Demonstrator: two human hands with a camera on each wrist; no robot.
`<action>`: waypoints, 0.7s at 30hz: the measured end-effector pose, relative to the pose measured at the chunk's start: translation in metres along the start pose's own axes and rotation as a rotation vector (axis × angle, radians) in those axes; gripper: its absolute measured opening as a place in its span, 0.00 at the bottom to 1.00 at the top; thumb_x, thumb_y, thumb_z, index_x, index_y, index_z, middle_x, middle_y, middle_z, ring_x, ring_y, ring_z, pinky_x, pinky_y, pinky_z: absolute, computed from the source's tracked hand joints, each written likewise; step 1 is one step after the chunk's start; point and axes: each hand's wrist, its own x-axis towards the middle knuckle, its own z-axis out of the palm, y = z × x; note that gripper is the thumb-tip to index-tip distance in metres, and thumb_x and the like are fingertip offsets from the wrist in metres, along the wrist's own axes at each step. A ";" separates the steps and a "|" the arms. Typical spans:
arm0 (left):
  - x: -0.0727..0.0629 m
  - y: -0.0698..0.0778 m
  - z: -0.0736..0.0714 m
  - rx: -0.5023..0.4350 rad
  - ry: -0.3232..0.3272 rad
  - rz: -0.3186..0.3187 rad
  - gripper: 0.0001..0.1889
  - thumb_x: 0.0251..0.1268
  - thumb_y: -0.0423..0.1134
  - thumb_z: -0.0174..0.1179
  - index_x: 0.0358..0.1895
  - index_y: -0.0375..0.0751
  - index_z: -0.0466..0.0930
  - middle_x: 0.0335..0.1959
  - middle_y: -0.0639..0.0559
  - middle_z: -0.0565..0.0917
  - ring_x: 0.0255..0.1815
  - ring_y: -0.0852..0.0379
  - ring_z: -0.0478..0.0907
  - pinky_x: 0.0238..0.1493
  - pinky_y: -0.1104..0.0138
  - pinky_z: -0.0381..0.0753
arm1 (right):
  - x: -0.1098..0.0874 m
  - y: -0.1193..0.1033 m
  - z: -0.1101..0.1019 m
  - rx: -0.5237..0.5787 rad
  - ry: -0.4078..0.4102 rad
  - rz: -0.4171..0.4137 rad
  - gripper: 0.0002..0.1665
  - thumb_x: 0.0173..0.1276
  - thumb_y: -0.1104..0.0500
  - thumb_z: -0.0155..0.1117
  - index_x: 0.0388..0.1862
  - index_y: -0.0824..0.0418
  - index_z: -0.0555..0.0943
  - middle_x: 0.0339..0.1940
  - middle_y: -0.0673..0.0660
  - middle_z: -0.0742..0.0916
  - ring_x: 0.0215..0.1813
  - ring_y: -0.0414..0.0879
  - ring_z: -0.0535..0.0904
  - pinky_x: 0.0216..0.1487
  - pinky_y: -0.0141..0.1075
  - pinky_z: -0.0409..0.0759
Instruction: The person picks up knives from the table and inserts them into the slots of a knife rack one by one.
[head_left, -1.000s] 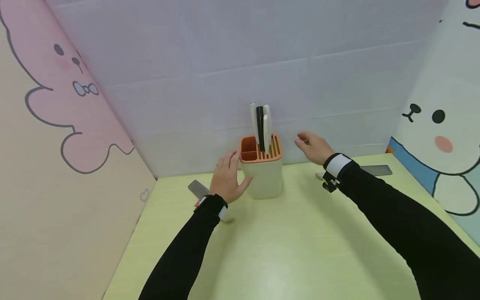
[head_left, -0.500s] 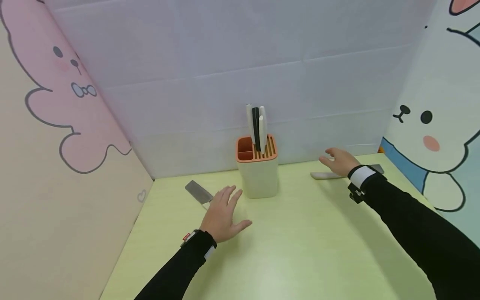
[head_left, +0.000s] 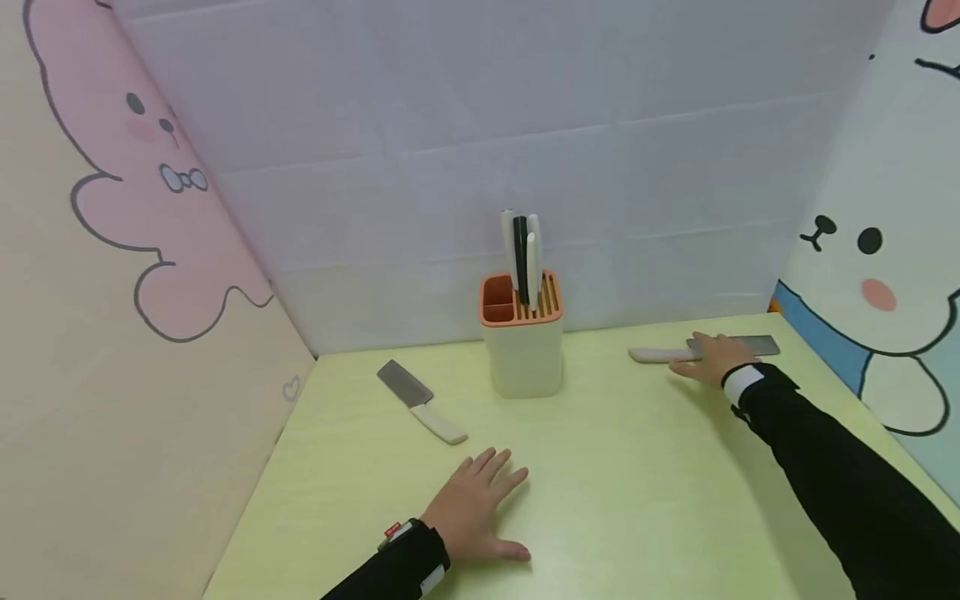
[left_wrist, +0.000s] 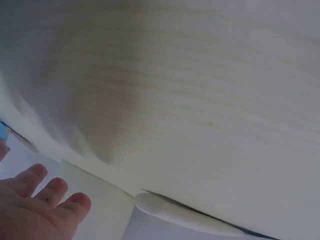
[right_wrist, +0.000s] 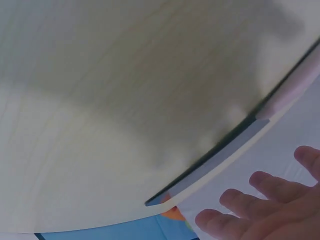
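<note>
My left hand (head_left: 474,510) is spread open low over the near part of the table, its fingers holding nothing. Beyond its fingertips lies a cleaver (head_left: 441,424) with a white handle and a grey rectangular blade. The left wrist view shows that white handle (left_wrist: 185,216) past the fingers. At the right, my right hand (head_left: 714,358) reaches over a second white-handled cleaver (head_left: 652,355), overlapping where handle and blade meet. Its fingers are extended and apart in the right wrist view, with the grey blade (right_wrist: 215,157) beyond them.
A pale knife block (head_left: 527,362) with an orange slotted top stands at the back middle. It holds several white-handled knives and one black-handled knife (head_left: 521,258). A white sheet (head_left: 420,208) closes off the back, with cartoon-printed panels at both sides.
My left hand has drawn back from beside the knife block toward me, uncovering the left cleaver. My right hand has moved right and down, from beside the block to over the right cleaver.
</note>
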 end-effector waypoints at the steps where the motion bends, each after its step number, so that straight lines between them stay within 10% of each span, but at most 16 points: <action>1: 0.000 0.002 0.002 0.011 -0.029 0.006 0.57 0.48 0.88 0.54 0.80 0.60 0.64 0.80 0.46 0.66 0.80 0.43 0.66 0.74 0.46 0.73 | 0.001 0.005 0.005 -0.009 0.006 0.001 0.64 0.67 0.24 0.58 0.77 0.77 0.60 0.70 0.88 0.68 0.69 0.85 0.64 0.66 0.76 0.66; 9: -0.001 0.011 0.007 -0.053 -0.197 -0.012 0.60 0.42 0.89 0.57 0.82 0.68 0.57 0.83 0.47 0.62 0.81 0.37 0.62 0.72 0.42 0.74 | 0.016 0.032 0.040 -0.072 -0.026 -0.001 0.69 0.62 0.15 0.52 0.81 0.68 0.58 0.71 0.88 0.66 0.73 0.86 0.57 0.70 0.79 0.56; 21: 0.001 0.011 0.005 -0.022 -0.229 -0.006 0.59 0.42 0.89 0.57 0.82 0.69 0.58 0.84 0.48 0.60 0.83 0.36 0.59 0.72 0.41 0.73 | 0.000 0.011 0.027 -0.036 -0.054 -0.012 0.62 0.69 0.25 0.57 0.79 0.73 0.58 0.70 0.89 0.63 0.70 0.92 0.55 0.65 0.80 0.63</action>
